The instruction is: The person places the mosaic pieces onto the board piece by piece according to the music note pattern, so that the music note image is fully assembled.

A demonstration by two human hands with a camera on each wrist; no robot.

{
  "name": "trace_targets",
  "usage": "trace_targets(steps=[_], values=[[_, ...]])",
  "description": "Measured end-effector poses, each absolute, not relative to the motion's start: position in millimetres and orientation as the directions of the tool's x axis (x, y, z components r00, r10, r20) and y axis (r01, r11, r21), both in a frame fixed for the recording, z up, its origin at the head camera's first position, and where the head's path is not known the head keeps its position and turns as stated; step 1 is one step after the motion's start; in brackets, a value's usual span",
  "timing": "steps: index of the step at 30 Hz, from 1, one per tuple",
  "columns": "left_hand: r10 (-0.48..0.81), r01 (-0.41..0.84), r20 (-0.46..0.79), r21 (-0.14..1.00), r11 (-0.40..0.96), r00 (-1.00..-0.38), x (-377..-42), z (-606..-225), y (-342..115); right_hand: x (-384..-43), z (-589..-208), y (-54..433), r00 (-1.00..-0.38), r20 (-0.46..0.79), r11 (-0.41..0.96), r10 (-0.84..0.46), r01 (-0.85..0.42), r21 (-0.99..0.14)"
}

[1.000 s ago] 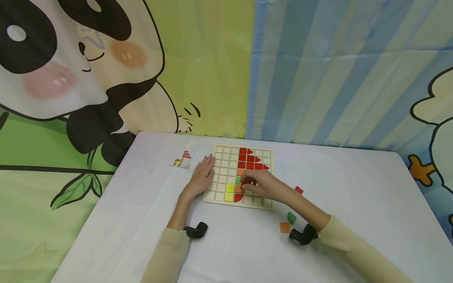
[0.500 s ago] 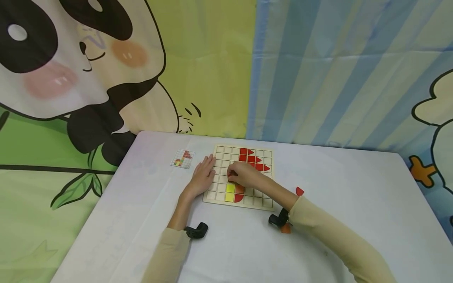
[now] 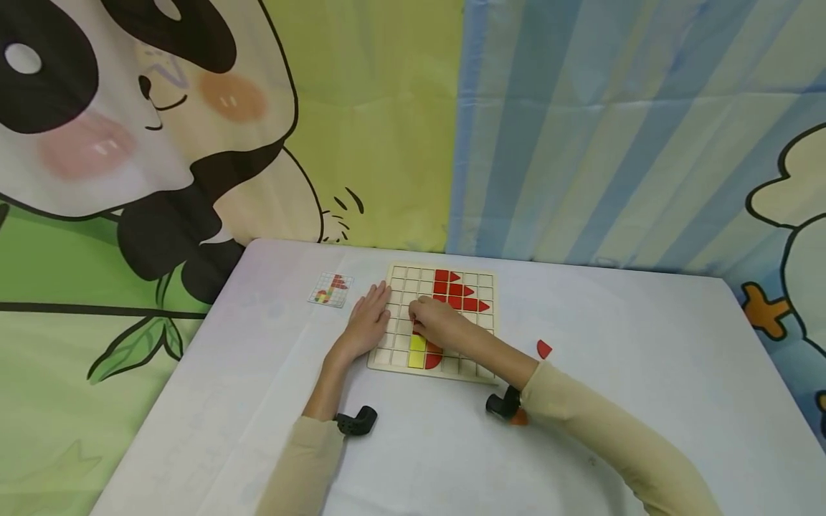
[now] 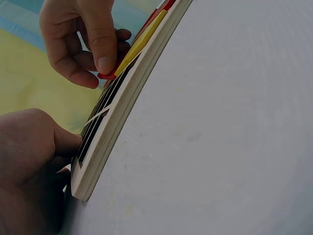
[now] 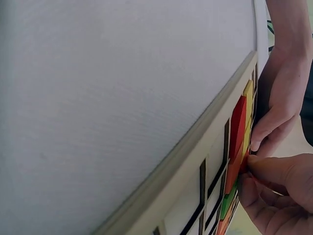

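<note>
A wooden grid board (image 3: 476,367) lies on the white table with coloured pieces set in its cells. My right hand (image 3: 442,322) is over its middle, and thumb and fingertips pinch a small red piece (image 4: 107,76) at the cell just above the yellow squares (image 3: 417,351). In the right wrist view the red piece (image 5: 245,161) sits against its yellow, orange and green neighbours. My left hand (image 3: 368,319) rests along the board's left edge, fingers extended. Red squares and red triangular pieces (image 3: 455,289) fill part of the upper rows. The right hand covers several middle cells.
A small pattern card (image 3: 331,289) lies left of the board. To the right are a loose red rounded piece (image 3: 544,349) and an orange piece (image 3: 519,418), partly hidden by the black right wrist camera (image 3: 502,404). A printed cloth (image 3: 387,129) hangs behind the table.
My right hand has moved left across the board with the red piece, to the cell above the yellow squares. Its forearm now hides the loose green piece. The left hand stays in place.
</note>
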State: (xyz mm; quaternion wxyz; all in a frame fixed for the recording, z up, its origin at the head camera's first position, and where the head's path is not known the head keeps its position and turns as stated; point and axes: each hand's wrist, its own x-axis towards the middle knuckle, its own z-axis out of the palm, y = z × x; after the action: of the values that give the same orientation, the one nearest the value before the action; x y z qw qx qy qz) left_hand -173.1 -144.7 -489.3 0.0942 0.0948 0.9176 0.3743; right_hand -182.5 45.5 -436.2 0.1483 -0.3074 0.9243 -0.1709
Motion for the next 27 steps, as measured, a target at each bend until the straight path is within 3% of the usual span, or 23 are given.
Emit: trace_targets(steps=[11, 15, 21, 27], values=[[0.251, 0.104, -0.106, 0.709, 0.698, -0.962, -173, -491, -146, -184, -434, 44, -0.734, -0.172, 0.736, -0.657, -0.574, -0.359], [0.245, 0.104, -0.102, 0.705, 0.702, -0.964, -174, -491, -147, -182, -429, 55, -0.709, -0.111, 0.690, -0.697, -0.621, -0.372], [0.233, 0.098, -0.090, 0.720, 0.687, -0.968, -174, -491, -147, -164, -423, 107, -0.700, 0.057, 0.646, -0.712, -0.685, -0.335], [0.242, 0.087, -0.118, 0.713, 0.696, -0.963, -174, -491, -146, -132, -431, 185, -0.771, 0.146, 0.713, -0.620, -0.631, -0.304]])
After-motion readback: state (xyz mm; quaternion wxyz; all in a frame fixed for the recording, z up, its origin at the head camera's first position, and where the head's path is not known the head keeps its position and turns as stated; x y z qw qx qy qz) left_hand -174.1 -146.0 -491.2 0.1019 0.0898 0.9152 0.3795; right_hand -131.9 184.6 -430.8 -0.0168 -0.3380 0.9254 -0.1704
